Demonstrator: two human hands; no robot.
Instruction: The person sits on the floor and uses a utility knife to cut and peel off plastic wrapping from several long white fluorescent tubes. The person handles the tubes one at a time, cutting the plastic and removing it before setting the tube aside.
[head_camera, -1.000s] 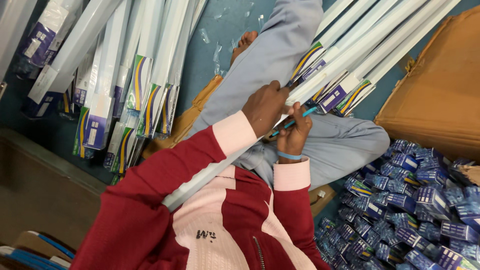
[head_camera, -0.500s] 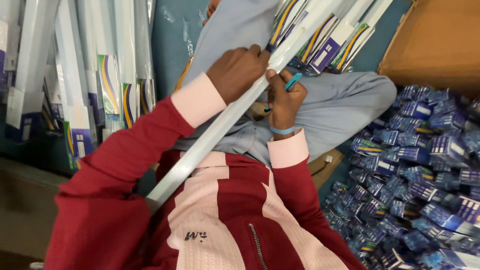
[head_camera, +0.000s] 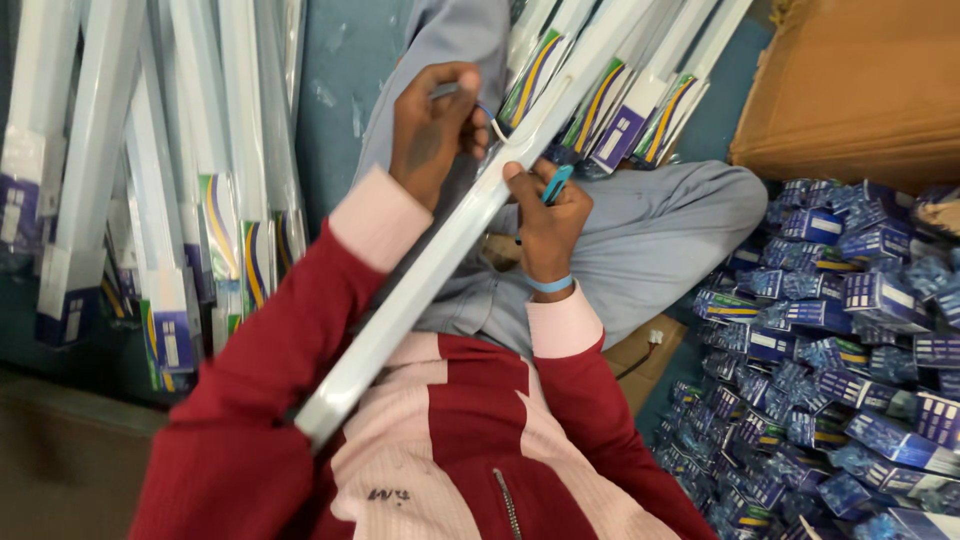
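Scanning from the far left, I see a stack of long white tube packages (head_camera: 150, 180) lying on the blue floor (head_camera: 335, 90), each sleeve ending in a purple label panel with yellow, green and blue curved stripes beside it. Next comes the left hand (head_camera: 432, 125), curled shut around the long white tube (head_camera: 450, 240) near its upper part, with a thin white wire loop showing just past the fingers. The tube runs on a slant from the red-sleeved left arm at lower left up toward the top centre, crossing over the grey-trousered lap. Just right of it, the right hand (head_camera: 545, 215) presses its thumb against the tube's edge while its fingers pinch a teal-handled tool (head_camera: 556, 185); a blue wristband sits below. Behind the hands, a second fan of white tube packages (head_camera: 640, 100) carries the same purple panels and striped bands at its lower ends. Farther right, a brown cardboard box (head_camera: 860, 90) fills the top corner, and beneath it lies a heap of small blue and purple cartons (head_camera: 850, 350) in clear wrap.
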